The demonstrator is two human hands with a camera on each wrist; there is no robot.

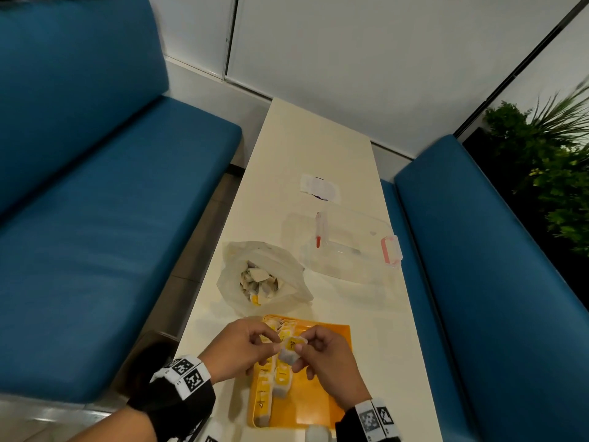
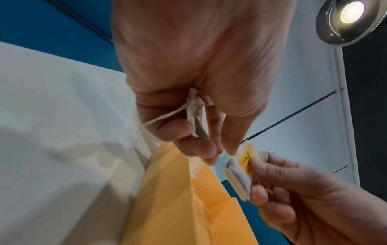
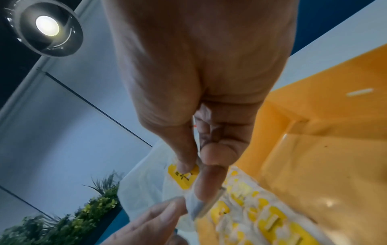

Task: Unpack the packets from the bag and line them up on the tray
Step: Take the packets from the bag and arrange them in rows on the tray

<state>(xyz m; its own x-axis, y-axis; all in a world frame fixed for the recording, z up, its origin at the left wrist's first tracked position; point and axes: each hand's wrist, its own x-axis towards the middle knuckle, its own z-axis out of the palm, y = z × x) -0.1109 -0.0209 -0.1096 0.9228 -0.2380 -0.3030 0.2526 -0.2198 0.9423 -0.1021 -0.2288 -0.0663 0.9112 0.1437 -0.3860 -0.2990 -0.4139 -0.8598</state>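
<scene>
With both hands, left (image 1: 242,346) and right (image 1: 322,352), each in a pinch grip on the packet (image 1: 290,347), lay it flush against the row on the tray (image 1: 331,333).

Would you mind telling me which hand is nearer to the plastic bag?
Left. The left hand is just below the plastic bag; the right hand sits further right, over the orange tray.

Café booth: blue benches (image 1: 95,218), narrow table (image 1: 318,148).

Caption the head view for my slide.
Both hands hold a packet over the tray.
</scene>
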